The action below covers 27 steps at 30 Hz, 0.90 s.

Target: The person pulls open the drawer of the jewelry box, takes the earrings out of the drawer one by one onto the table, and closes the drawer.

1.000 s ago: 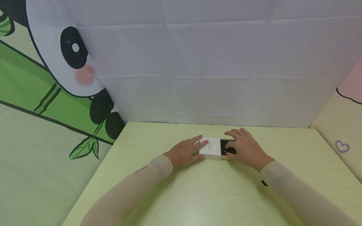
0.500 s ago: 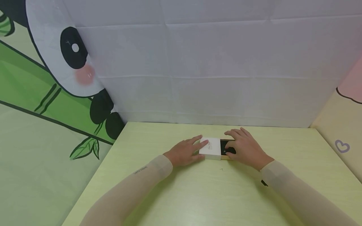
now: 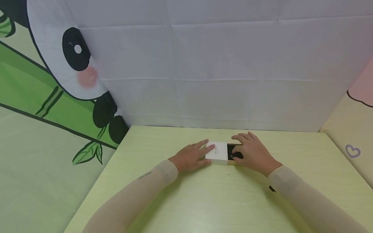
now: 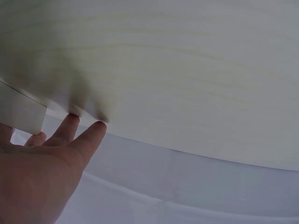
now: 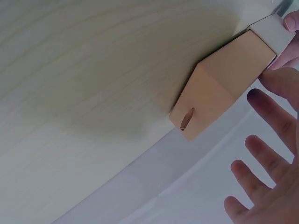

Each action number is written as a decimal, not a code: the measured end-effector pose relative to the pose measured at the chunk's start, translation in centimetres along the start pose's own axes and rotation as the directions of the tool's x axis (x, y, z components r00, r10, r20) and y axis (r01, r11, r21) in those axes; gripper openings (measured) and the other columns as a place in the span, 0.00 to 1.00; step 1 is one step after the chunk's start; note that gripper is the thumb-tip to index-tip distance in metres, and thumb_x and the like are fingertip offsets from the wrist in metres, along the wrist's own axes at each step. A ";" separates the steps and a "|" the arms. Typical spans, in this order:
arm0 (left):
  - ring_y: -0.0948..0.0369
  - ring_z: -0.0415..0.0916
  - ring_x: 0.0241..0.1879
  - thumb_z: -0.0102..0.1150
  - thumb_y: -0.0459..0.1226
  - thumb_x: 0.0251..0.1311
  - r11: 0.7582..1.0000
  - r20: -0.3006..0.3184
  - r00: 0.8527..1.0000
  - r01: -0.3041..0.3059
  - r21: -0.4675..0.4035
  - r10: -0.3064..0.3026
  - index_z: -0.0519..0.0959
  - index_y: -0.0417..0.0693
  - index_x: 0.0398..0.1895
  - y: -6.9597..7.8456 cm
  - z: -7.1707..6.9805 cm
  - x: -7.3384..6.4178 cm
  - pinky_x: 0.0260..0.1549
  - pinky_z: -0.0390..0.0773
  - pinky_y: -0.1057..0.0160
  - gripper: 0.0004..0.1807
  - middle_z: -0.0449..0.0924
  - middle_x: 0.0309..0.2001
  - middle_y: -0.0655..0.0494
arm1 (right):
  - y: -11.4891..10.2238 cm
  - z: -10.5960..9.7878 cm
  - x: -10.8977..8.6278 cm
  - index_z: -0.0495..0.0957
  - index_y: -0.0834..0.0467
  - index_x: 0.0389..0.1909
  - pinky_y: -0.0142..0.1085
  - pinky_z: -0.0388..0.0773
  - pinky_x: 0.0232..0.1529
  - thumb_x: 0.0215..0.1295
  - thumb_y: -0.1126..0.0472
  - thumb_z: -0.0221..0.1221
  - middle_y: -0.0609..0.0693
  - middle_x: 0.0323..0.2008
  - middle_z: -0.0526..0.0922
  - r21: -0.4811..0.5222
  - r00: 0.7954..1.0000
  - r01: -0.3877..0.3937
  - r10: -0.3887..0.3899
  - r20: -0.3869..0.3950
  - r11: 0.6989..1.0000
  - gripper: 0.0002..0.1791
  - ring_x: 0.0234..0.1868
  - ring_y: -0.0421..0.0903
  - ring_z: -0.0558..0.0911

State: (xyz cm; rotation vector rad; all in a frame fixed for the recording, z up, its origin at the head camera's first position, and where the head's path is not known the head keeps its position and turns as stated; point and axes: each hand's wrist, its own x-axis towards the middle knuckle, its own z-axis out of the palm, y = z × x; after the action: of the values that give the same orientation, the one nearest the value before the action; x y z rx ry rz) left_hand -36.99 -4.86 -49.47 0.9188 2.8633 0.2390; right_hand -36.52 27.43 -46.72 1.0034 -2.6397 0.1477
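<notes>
On a pale wood-grain table (image 3: 186,200), one left hand (image 3: 190,157) and one right hand (image 3: 255,153) flank one white rectangular box cover (image 3: 220,157) with one black-topped tray (image 3: 229,149) jutting out.
Both hands' fingers are spread, the left's touching the cover, the right's arched at the tray; the cover's print is illegible. One beige fabric sleeve (image 3: 140,191) reads "Lets Slim."

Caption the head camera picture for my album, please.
Left hand on a white box cover, right hand at its partly open drawer, on a pale table.
</notes>
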 end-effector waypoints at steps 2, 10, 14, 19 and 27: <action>0.44 0.65 0.95 0.52 0.63 0.92 1.000 0.000 1.000 0.001 0.001 -0.001 0.53 0.70 1.00 0.0 0.1 0.1 0.91 0.71 0.36 0.42 0.52 1.00 0.51 | 0.0 0.0 0.0 0.99 0.49 0.44 0.72 0.71 0.89 0.69 0.56 0.83 0.58 0.73 0.89 0.002 1.000 -0.001 0.001 0.001 1.000 0.06 0.79 0.65 0.84; 0.44 0.64 0.95 0.53 0.63 0.92 1.000 -0.001 1.000 -0.003 -0.007 0.003 0.54 0.70 1.00 0.1 -0.1 0.0 0.92 0.70 0.36 0.42 0.52 1.00 0.51 | 0.0 0.0 0.0 0.99 0.50 0.43 0.72 0.72 0.88 0.68 0.56 0.84 0.58 0.72 0.89 0.003 1.000 0.004 -0.004 -0.007 1.000 0.06 0.78 0.64 0.84; 0.45 0.65 0.95 0.52 0.63 0.93 1.000 -0.008 1.000 -0.005 -0.001 0.005 0.54 0.70 1.00 0.0 0.0 0.0 0.91 0.71 0.36 0.42 0.53 0.99 0.51 | 0.0 0.0 0.0 0.99 0.49 0.43 0.72 0.72 0.88 0.68 0.56 0.84 0.58 0.72 0.89 0.002 1.000 0.005 -0.005 -0.006 1.000 0.06 0.78 0.64 0.84; 0.45 0.65 0.94 0.52 0.63 0.93 1.000 -0.014 1.000 -0.007 0.003 0.008 0.54 0.69 1.00 -0.1 0.2 0.1 0.91 0.72 0.36 0.42 0.53 0.99 0.51 | 0.1 0.1 0.1 0.99 0.49 0.43 0.72 0.73 0.88 0.69 0.56 0.84 0.58 0.71 0.90 0.002 1.000 0.004 -0.004 -0.004 1.000 0.06 0.78 0.64 0.85; 0.44 0.67 0.94 0.53 0.63 0.92 1.000 -0.015 1.000 -0.010 -0.004 0.009 0.55 0.70 1.00 -0.2 0.2 0.1 0.90 0.72 0.36 0.42 0.53 0.99 0.51 | 0.1 0.5 0.2 0.99 0.48 0.43 0.71 0.72 0.89 0.69 0.55 0.84 0.57 0.72 0.89 -0.007 1.000 -0.013 0.013 0.015 1.000 0.06 0.78 0.63 0.84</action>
State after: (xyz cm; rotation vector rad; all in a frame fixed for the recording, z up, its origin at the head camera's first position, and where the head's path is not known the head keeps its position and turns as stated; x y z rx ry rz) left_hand -37.14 -4.92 -49.71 0.9341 2.8718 0.2532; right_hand -36.84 27.33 -47.09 0.9887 -2.6589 0.1342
